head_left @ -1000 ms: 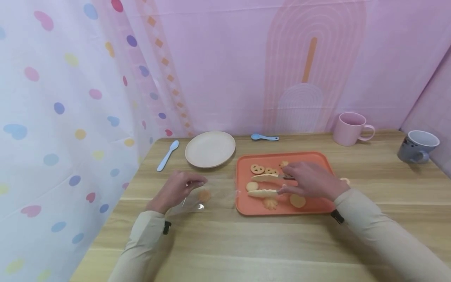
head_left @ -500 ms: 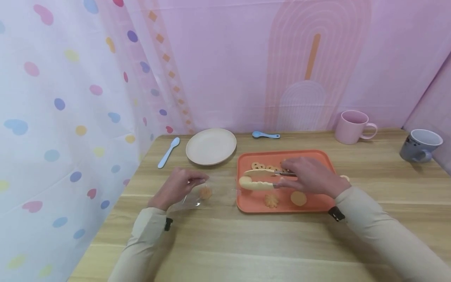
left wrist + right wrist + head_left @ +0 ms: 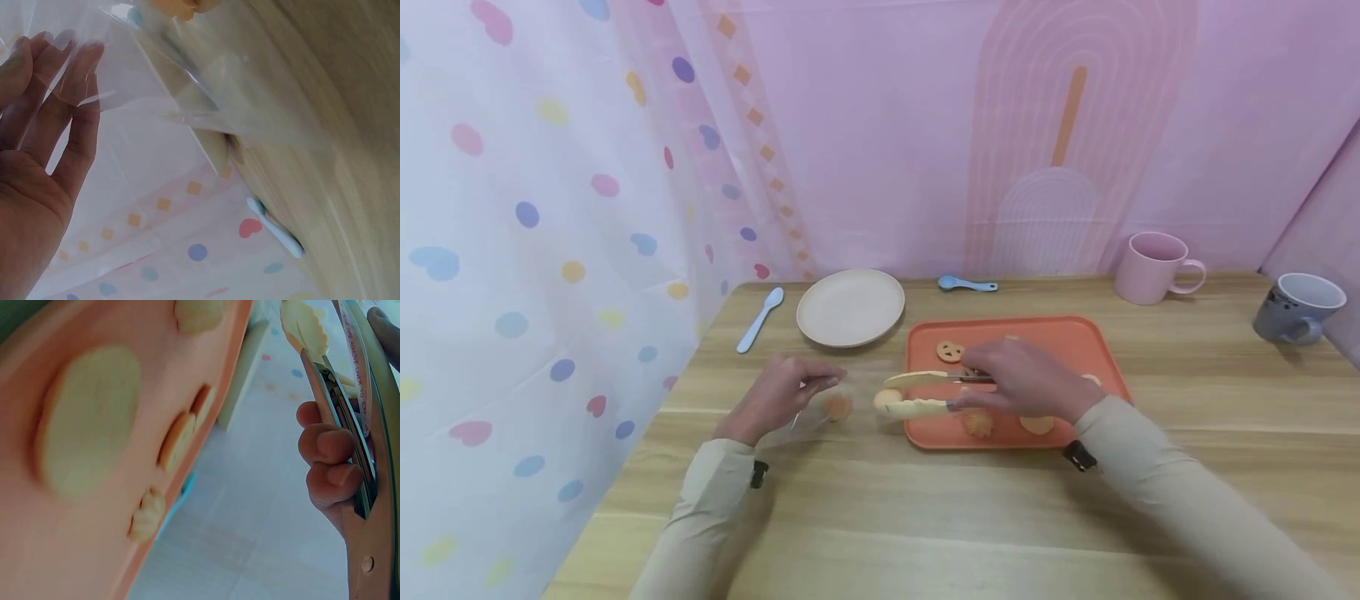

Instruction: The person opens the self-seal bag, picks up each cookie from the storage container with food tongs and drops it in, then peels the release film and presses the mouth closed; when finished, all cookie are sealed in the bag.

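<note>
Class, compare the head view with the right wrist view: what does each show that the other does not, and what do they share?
Only the head view: the left hand, pink mug and grey mug. Only the right wrist view: a strip with red lettering and a round stud on the tongs. Both: the orange tray, cookies, right hand and tongs.

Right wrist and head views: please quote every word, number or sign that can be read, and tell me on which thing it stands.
"TAPE REMOVE LINER TO EX": red print on the pale strip by the tongs; its remaining letters are unclear.
The dark marks on the grey mug are too small to read.
</note>
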Demonstrator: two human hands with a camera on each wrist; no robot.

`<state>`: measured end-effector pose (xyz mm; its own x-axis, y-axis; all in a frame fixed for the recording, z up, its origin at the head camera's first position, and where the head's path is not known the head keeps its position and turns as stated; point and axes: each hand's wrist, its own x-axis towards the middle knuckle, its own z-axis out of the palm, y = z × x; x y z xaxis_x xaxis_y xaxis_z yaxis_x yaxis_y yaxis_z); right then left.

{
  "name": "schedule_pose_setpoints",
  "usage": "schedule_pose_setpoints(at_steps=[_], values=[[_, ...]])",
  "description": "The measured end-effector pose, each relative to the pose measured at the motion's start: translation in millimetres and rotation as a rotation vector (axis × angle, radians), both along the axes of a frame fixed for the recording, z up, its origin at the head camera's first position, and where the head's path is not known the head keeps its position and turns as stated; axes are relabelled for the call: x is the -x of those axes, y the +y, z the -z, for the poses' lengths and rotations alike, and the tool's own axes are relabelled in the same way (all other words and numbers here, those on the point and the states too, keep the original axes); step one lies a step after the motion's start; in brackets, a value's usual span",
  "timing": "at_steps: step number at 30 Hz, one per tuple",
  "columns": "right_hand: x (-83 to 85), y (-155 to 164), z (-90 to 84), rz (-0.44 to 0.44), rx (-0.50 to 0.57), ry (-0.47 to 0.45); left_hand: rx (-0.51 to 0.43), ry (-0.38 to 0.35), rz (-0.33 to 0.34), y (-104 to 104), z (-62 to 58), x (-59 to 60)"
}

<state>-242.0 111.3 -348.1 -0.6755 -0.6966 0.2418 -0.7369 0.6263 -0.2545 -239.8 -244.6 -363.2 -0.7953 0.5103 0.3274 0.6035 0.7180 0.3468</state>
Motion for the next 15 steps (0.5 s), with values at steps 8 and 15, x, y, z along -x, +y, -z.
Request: schedule_pose_setpoints(at_steps=[8, 15], values=[[10.8, -30.5, 4.4, -0.059, 0.023, -0.06, 0.007, -0.011, 0.008, -0.1, -3.5, -1.8], [18.0, -50.2, 6.5, -0.076, 0.033, -0.101, -0.004, -0.012, 0.008, -2.0, -4.4, -4.0]])
